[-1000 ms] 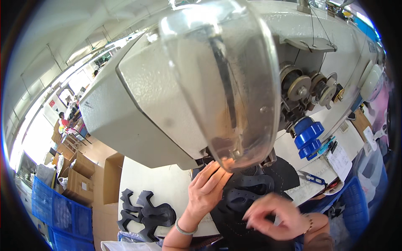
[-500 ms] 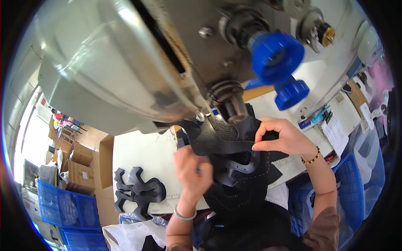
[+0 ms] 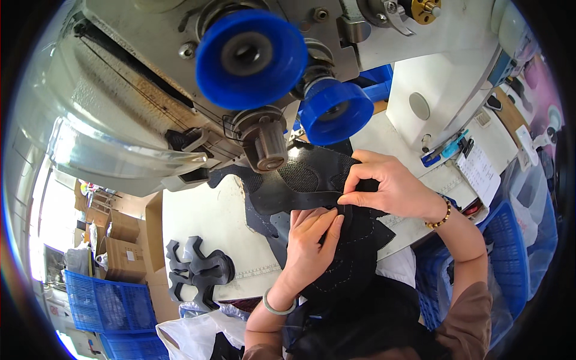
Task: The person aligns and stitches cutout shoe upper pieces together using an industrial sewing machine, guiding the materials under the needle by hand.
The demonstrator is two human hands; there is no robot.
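Observation:
A black shoe upper [image 3: 273, 191], with mesh patches and smooth panels, lies beneath the sewing machine head [image 3: 282, 36]. My right hand [image 3: 390, 185] pinches its right edge between thumb and fingertips. Close below, my left hand [image 3: 313, 243] has its fingers bunched on the lower edge of the same upper, the fingertips of both hands nearly meeting. More black material with pale stitch lines [image 3: 354, 252] hangs down from there toward my lap. Machine parts hide the upper's far side, and the needle is not visible.
Two blue dials [image 3: 249, 57] jut from the machine above the hands. On the white table [image 3: 201, 213], cut black pieces [image 3: 201, 267] lie stacked at left. A written sheet [image 3: 478, 174] and small tools sit at right. Blue baskets [image 3: 108, 306] flank the table; cardboard boxes [image 3: 124, 258] stand behind left.
My left hand has moved right onto the upper's edge beside my right hand, which keeps its pinch. The view has shifted, so the machine head appears further left.

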